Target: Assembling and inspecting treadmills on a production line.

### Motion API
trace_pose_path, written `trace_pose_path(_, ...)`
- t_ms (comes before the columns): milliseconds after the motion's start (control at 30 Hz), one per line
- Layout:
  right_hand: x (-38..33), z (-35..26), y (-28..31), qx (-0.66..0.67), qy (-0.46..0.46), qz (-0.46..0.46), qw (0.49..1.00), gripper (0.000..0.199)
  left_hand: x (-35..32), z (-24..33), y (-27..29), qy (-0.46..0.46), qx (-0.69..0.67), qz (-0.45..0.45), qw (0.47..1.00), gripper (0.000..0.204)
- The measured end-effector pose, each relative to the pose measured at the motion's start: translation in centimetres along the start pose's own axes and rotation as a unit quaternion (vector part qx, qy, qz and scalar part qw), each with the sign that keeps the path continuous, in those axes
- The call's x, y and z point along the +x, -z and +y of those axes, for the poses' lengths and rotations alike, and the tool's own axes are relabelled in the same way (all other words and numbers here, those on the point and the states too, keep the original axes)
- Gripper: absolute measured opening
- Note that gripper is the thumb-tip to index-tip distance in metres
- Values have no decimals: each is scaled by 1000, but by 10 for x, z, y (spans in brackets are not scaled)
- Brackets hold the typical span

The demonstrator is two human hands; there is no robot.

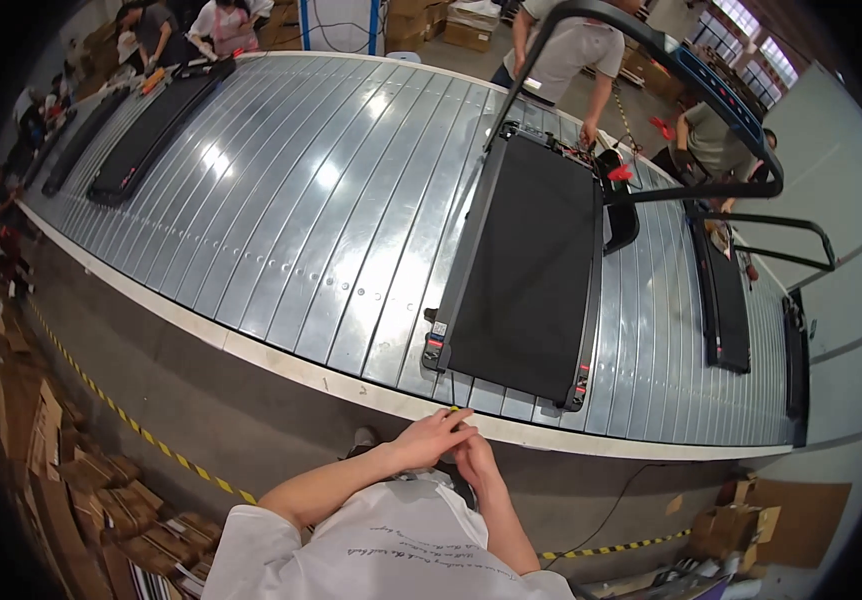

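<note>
Your left hand (pixel 431 437) and right hand (pixel 473 460) meet in front of your chest, just short of the near edge of the conveyor (pixel 331 210), with the fingers of both drawn together around a small yellowish item (pixel 457 412) that shows only as a speck at the left fingertips. The left hand's fingers stretch out long and nearly closed, pinching toward that speck; the right hand is curled beneath it with its fingers folded in, and you cannot tell from here whether it grips the item too or only touches the left hand. What the item is stays too small to make out. Just beyond your hands, across the pale near rim of the conveyor, lies a black treadmill (pixel 526 270) flat on the ribbed metal slats, its near end close to the edge in front of you and its far end reaching toward the far edge. Its black handrail frame (pixel 691 80) rises over the far end and arches to the right. To its right, another dark treadmill deck (pixel 726 300) lies on the slats near the right end. Far off toward the left end, two more long black decks (pixel 151 125) lie side by side. Another person in a grey shirt (pixel 571 50) stands at the far edge. Stacks of flattened cardboard (pixel 71 470) lie on the floor to your left.
</note>
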State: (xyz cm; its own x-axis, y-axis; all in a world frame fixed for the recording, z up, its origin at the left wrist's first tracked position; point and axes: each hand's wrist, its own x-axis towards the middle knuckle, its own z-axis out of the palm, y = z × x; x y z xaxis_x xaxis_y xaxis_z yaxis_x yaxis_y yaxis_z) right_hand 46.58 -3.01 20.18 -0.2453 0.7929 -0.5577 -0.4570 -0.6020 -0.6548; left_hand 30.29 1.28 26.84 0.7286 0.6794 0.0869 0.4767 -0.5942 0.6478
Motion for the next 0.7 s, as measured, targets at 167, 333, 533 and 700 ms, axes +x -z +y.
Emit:
trace_pose_path(167, -11, -6, -16, -158, -65, -29, 985, 40, -46, -17, -4, 40, 8, 114, 993, 29)
trace_pose_path(333, 15, 1, -7, 78, -207, -94, 971, 32, -78, -12, -36, 184, -179, 264, 930, 21)
trace_pose_path(533, 77, 26, 23, -137, -221, -29, 965, 24, -100, 6, -111, 395, -705, 255, 531, 15)
trace_pose_path(700, 107, 33, 27, -181, -252, -36, 950, 22, -83, 14, -165, 284, -838, 373, 280, 20)
